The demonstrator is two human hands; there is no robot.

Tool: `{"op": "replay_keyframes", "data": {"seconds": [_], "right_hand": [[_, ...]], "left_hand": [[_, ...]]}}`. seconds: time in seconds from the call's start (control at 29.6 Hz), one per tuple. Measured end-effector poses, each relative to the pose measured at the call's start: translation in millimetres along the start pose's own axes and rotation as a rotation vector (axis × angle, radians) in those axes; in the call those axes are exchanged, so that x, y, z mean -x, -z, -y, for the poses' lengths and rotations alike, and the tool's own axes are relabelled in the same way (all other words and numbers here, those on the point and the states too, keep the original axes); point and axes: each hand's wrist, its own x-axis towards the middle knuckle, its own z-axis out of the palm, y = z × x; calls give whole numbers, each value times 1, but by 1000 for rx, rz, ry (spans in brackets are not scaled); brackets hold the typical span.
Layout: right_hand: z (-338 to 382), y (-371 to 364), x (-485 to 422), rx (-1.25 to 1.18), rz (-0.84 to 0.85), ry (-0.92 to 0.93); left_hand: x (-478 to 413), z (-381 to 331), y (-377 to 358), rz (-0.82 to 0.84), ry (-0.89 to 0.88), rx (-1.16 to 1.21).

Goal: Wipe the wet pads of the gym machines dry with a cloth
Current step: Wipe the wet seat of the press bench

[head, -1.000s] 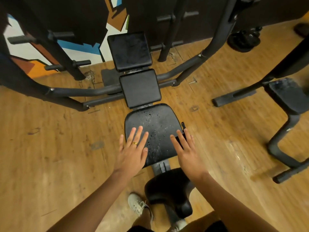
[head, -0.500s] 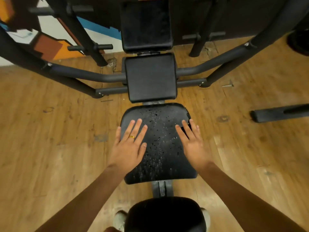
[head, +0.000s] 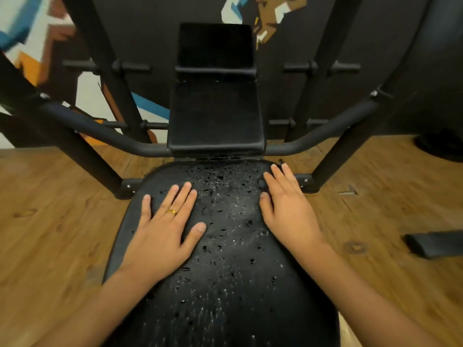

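Note:
A black seat pad (head: 225, 259) fills the lower middle of the head view, speckled with water drops down its centre. My left hand (head: 167, 226), wearing a gold ring, lies flat on the pad's left half with fingers spread. My right hand (head: 288, 209) lies flat along the pad's right edge, fingers straight and reaching its far corner. Beyond the seat stand a middle back pad (head: 215, 116) and an upper back pad (head: 215, 46), both black. No cloth is in view.
Black frame tubes (head: 100, 131) curve out from behind the seat to both sides, with slanted posts (head: 343, 144) bolted near the seat's far corners. The floor (head: 50, 234) is brown wood. A black machine foot (head: 436, 244) lies at the right. A painted wall stands behind.
The view has moved closer and lower over the seat pad, which now fills the frame. Both hands stay flat on the pad, now reaching further toward its far edge.

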Motion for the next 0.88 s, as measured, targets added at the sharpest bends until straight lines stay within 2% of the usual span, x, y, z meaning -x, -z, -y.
{"op": "replay_keyframes", "data": {"seconds": [0.17,0.44,0.57,0.74,0.78,0.88], "right_hand": [[-2,4,0,-18,-10,25],[-2,10,6,119,9,60],[6,24,0,220,108,79],[-6,42,12,115,188,-56],[-9,48,14,142,147,-30],[-13,40,30,22,59,-61]], "left_hand": [[-2,-2,0,-48,-13,37],[3,-5,-2,-112,-25,52],[-10,-2,4,-72,-13,48],[-19,1,22,9,-26,-89],[-18,0,24,-27,-12,-59],[0,-4,5,-62,29,33]]}}
